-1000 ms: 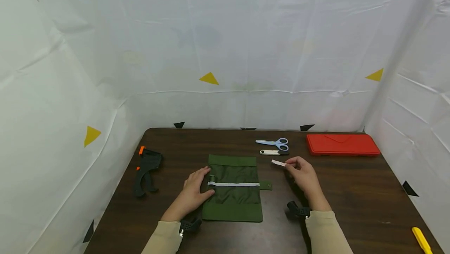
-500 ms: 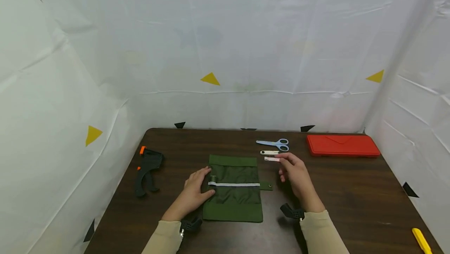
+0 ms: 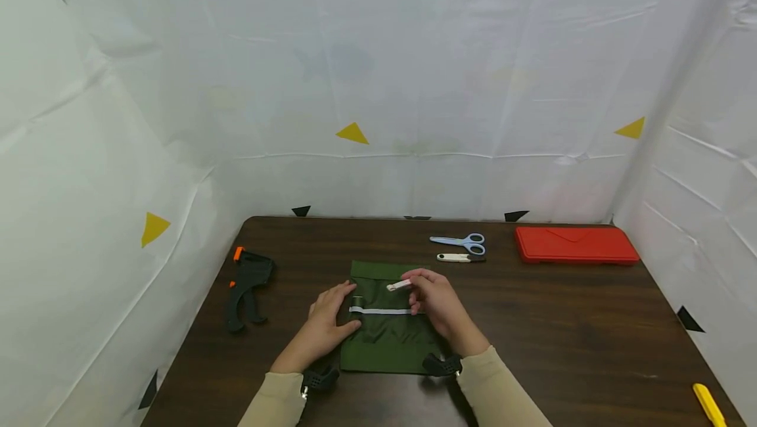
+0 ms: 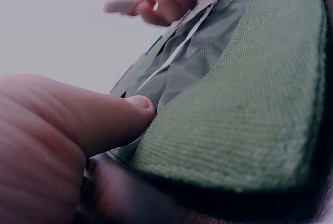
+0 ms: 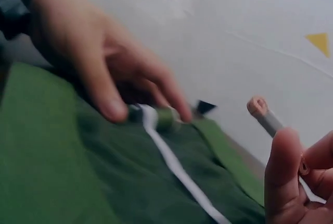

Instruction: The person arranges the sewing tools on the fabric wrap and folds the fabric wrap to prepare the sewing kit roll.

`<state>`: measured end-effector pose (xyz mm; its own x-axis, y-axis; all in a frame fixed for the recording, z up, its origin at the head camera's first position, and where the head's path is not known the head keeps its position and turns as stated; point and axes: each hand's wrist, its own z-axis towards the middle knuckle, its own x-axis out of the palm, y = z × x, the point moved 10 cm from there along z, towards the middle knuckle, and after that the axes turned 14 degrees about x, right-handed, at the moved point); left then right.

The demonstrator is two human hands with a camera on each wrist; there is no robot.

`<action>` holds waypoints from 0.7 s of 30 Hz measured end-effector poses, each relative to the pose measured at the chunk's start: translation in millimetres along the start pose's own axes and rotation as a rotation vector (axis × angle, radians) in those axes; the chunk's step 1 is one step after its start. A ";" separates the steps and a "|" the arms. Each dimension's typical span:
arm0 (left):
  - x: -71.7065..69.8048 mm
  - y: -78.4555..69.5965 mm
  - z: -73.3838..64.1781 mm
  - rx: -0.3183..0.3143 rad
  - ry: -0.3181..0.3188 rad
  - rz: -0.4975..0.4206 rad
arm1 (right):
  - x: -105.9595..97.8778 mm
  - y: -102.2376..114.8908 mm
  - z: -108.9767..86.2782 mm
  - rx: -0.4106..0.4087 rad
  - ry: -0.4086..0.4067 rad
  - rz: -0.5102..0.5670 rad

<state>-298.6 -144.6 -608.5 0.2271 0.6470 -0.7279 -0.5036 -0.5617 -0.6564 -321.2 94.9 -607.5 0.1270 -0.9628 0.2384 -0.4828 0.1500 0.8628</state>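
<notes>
A dark green fabric pouch (image 3: 390,358) lies unfolded on the table, with a white elastic band (image 3: 384,311) running across its middle. My left hand (image 3: 324,322) rests along its left edge, thumb on the fabric and fingers near the top. Beside those fingertips, a green thread spool (image 5: 167,119) sits under the band's left end. Above the pouch's upper right part, my right hand (image 3: 434,302) pinches a small folded measuring tape (image 3: 399,285) between thumb and fingers. In the right wrist view the tape's looped end sticks out past the thumb.
Blue scissors (image 3: 458,241) and a white tool with a dark end (image 3: 455,257) lie behind the pouch. A red case (image 3: 576,244) is at the back right. Left stands a black clamp with orange tips (image 3: 250,289); a yellow handle (image 3: 708,404) lies front right.
My right hand has carried the measuring tape leftward from the table right of the pouch to over the pouch. The left hand has stayed in place.
</notes>
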 end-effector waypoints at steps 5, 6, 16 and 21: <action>1.6 -2.3 1.8 0.007 -0.001 0.004 | 19.0 -5.6 7.3 -0.003 -0.023 -0.133; 2.0 -3.1 2.1 0.008 0.001 0.005 | 19.6 -5.9 8.6 -0.007 -0.035 -0.158; 4.1 -8.1 3.3 -0.016 0.013 0.019 | 21.6 -8.7 19.0 -0.046 -0.034 -0.201; 0.7 -14.5 7.6 -0.042 0.013 0.010 | 24.5 -7.8 17.7 -0.079 -0.040 -0.206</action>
<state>-297.4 -132.0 -598.0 0.2335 0.6348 -0.7365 -0.4703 -0.5893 -0.6570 -329.6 66.1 -616.3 0.1807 -0.9828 0.0374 -0.3810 -0.0349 0.9239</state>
